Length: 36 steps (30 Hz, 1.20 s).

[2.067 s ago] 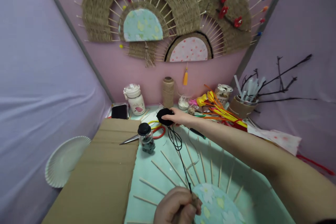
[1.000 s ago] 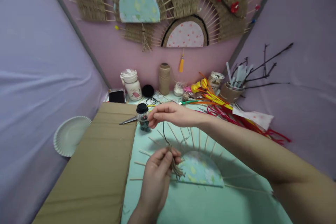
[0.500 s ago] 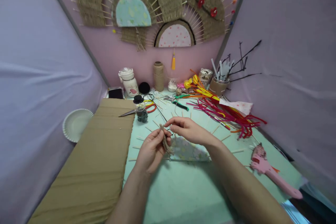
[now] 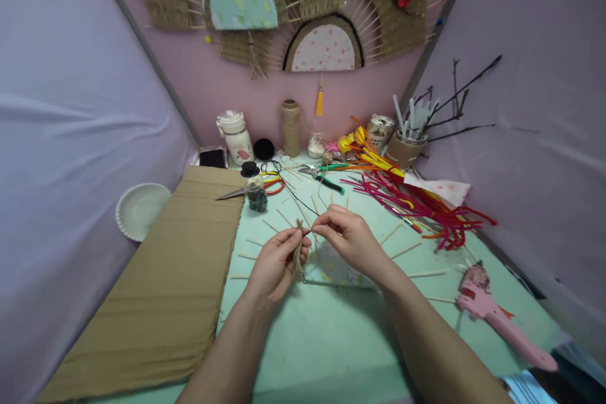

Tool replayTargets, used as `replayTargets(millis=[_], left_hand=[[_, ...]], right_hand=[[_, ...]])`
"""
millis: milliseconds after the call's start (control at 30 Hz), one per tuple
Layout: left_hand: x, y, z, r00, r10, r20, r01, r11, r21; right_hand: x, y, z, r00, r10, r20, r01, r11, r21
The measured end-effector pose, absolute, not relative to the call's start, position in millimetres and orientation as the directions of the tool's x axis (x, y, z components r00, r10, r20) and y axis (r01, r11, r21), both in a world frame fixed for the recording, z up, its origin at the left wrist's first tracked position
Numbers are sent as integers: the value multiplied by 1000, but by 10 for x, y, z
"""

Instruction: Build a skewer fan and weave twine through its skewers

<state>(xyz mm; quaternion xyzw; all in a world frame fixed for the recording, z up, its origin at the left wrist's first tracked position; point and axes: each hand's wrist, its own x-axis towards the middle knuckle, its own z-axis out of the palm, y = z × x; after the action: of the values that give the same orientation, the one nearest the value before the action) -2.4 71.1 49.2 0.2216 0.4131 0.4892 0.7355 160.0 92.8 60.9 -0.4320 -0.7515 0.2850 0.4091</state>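
Note:
A bundle of tan twine strands (image 4: 298, 260), like a tassel, hangs from my left hand (image 4: 278, 260), pinched between thumb and fingers. My right hand (image 4: 348, 237) is closed in a pinch on a thin black cord (image 4: 297, 192) right beside the bundle. The cord runs back across the table toward a loose black coil. Beneath my hands lies a half-round piece of pale floral fabric (image 4: 334, 265), partly hidden by my right hand. Thin wooden sticks (image 4: 401, 250) fan out around it.
A cardboard sheet (image 4: 161, 290) covers the left side, with a paper plate (image 4: 142, 211) beyond it. Scissors (image 4: 231, 194), a small jar (image 4: 257, 192) and pliers (image 4: 331, 184) lie behind my hands. Pipe cleaners (image 4: 416, 208) and a pink glue gun (image 4: 502, 322) are at the right.
My right hand has gone from loosely extended fingers to a pinch on the black cord, drawn slightly right of the bundle. My left hand keeps hold of the twine. The view has shifted slightly.

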Motion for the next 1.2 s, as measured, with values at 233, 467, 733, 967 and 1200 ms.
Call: replayTargets(millis=[233,467,733,967,1200], left_hand=[[-15,695,499,161,934,-319,-306,355,883],[-29,701,451,75,973,-218,44,215,976],[-22,675,401,92,995,-32,424,-10,906],[-12,653,391,284,950,126,402,-238,884],[-15,619,500,147,967,206,305,-242,921]], right_hand=[[1609,902,625,-367,795,484,469,607,-642],[1666,915,628,-461,735,498,499,679,-539],[1722,941,640,-554,720,419,535,693,-483],[1741,974,598,-532,778,334,468,599,-649],[1704,962,574,-350,910,221,367,351,-861]])
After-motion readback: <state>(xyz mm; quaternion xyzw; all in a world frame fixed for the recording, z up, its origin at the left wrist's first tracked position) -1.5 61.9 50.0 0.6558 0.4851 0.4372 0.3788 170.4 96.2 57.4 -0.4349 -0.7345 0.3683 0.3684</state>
